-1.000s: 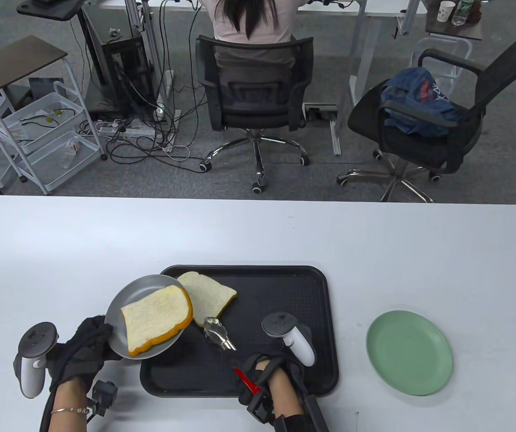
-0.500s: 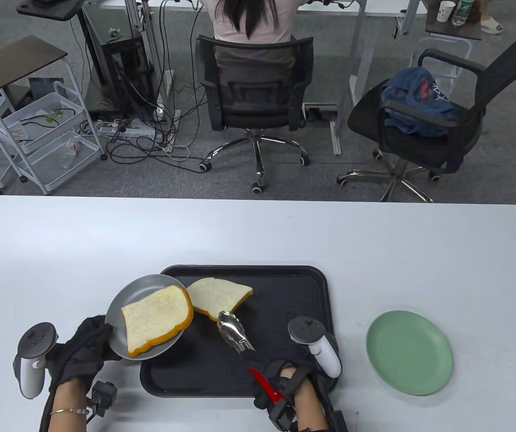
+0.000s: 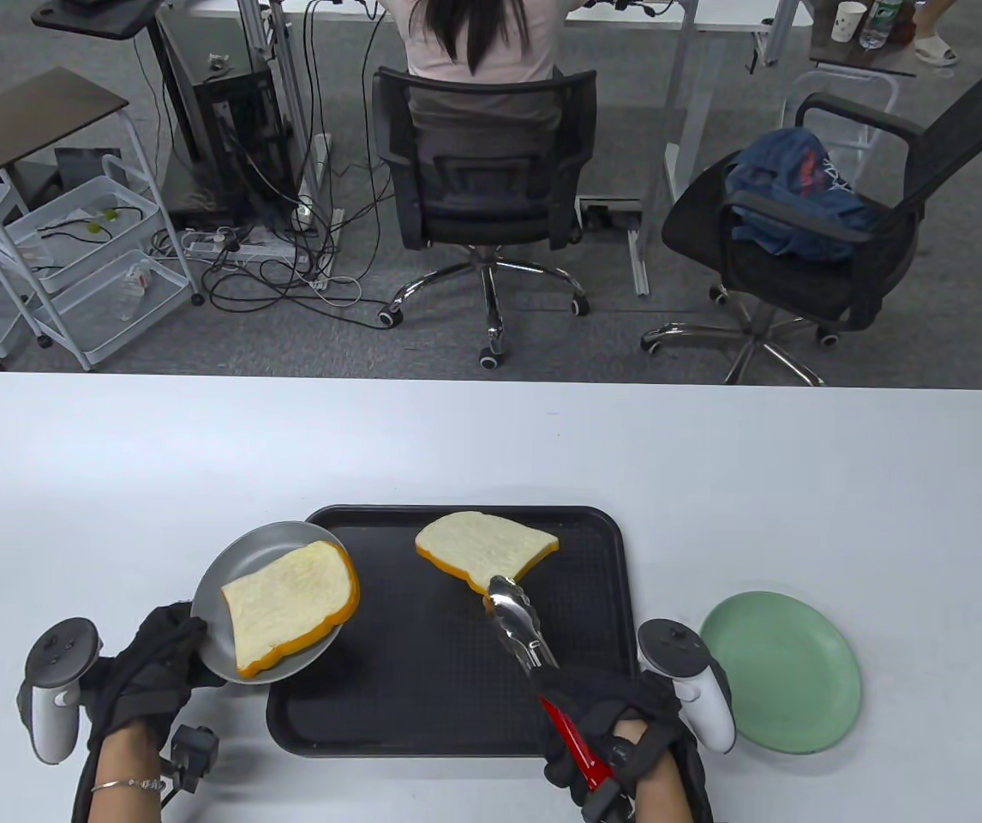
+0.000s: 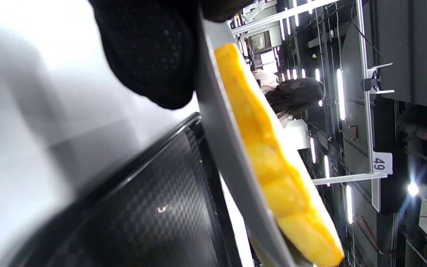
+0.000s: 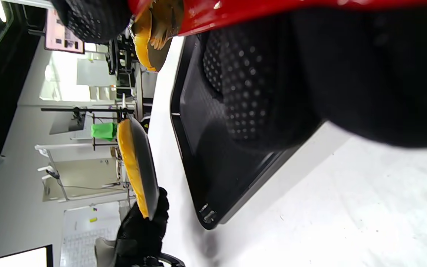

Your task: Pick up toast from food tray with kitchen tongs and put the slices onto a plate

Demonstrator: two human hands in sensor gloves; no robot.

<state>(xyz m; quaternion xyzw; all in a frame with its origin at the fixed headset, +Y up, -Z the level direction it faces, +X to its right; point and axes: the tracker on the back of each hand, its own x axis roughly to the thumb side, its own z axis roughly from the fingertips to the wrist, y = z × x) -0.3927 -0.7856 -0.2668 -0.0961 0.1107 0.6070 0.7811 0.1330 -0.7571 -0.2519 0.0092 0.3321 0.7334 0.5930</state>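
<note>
My left hand [image 3: 144, 677] grips the near rim of a grey metal plate [image 3: 234, 557] and holds it above the black tray's [image 3: 457, 711] left edge. One toast slice [image 3: 290, 604] with an orange crust lies on that plate. My right hand [image 3: 619, 737] grips the red handles of the steel tongs [image 3: 521, 630]. The tong tips pinch a second toast slice [image 3: 482, 544] by its near corner, lifted over the middle of the tray. In the left wrist view the plate [image 4: 228, 155] and its toast [image 4: 272, 163] appear edge-on.
A green plate [image 3: 778, 673] sits on the white table [image 3: 491, 446] just right of the tray, beside my right hand. Beyond the table's far edge are office chairs, cables and a seated person.
The tongs have carried the second slice to the right, from beside the grey plate to over the tray's middle. My right hand moved right with it. The grey plate shifted slightly left.
</note>
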